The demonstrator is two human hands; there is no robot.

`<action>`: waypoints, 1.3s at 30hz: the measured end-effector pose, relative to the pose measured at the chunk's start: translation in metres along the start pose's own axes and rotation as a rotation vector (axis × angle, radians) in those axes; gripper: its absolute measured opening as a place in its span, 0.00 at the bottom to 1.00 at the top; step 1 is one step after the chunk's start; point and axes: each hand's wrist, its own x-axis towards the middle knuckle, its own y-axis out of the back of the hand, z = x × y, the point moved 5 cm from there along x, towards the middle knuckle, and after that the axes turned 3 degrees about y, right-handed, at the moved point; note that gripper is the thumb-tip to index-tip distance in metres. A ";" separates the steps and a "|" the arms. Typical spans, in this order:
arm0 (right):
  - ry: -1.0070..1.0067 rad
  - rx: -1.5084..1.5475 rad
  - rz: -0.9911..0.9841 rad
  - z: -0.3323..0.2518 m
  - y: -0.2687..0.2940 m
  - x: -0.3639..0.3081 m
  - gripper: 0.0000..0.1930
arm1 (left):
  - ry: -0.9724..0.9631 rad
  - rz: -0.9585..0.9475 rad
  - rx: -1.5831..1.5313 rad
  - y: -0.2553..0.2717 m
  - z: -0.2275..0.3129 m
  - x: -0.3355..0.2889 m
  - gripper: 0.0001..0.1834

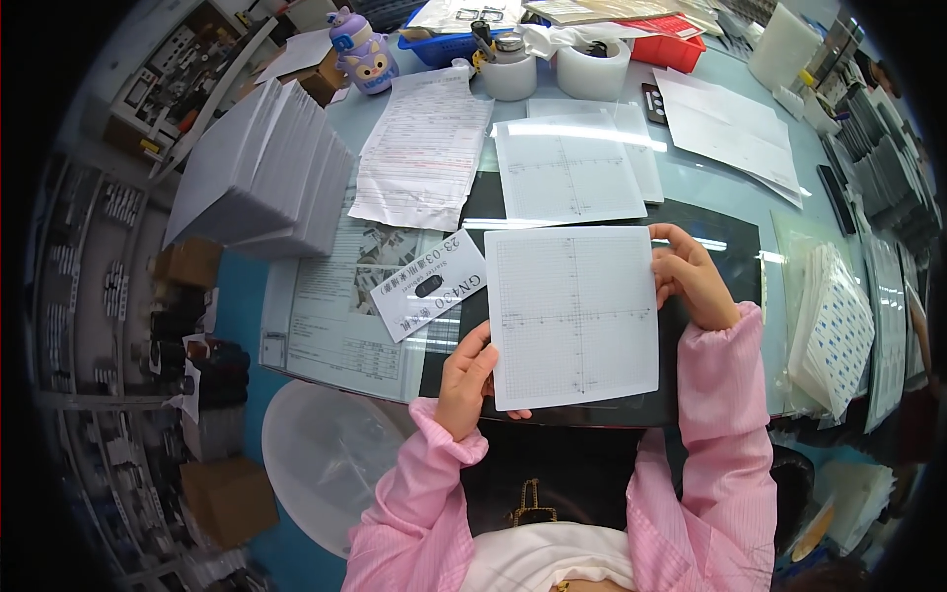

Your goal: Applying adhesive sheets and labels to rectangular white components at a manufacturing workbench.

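A whitish square sheet (533,360) printed with a fine grid and two crossing axes is held up over the near edge of the table. My left hand (466,383) grips its lower left edge, thumb on top and fingers passing underneath. At the upper right edge my right hand (692,278) is closed, with its fingertips on the border of the same sheet. Just beyond lie similar translucent grid sheets (538,183), overlapping on the table. A white printed label card (395,308) with a dark oval lies tilted to the left of the sheet.
A tall stack of white sheets (261,173) stands at the left, beside a crumpled printed paper (419,158). Farther back are a purple bottle (365,59), tape rolls (510,79) and a red bin (671,49). Bagged sheets (834,326) lie right; a translucent tub (321,459) stands below left.
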 end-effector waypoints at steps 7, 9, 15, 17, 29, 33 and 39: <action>0.000 0.027 -0.004 0.000 0.001 0.001 0.19 | -0.007 0.015 -0.045 -0.002 0.001 0.001 0.23; -0.001 0.013 0.009 -0.002 0.001 0.000 0.19 | -0.008 0.028 -0.041 -0.003 0.001 0.000 0.23; -0.013 0.028 -0.006 -0.001 -0.002 0.000 0.18 | 0.010 0.073 0.094 -0.010 0.008 -0.003 0.25; -0.012 0.027 -0.012 -0.001 -0.002 0.000 0.18 | 0.001 0.075 0.107 -0.010 0.009 -0.004 0.24; 0.013 0.028 -0.036 -0.009 -0.002 -0.006 0.17 | -0.033 0.104 0.104 -0.007 0.004 -0.005 0.25; 0.002 0.044 -0.049 -0.008 -0.001 -0.006 0.16 | -0.022 0.104 0.087 -0.009 0.005 -0.004 0.23; -0.004 0.024 -0.057 -0.006 -0.001 -0.006 0.15 | -0.028 0.134 0.094 -0.005 0.005 -0.004 0.22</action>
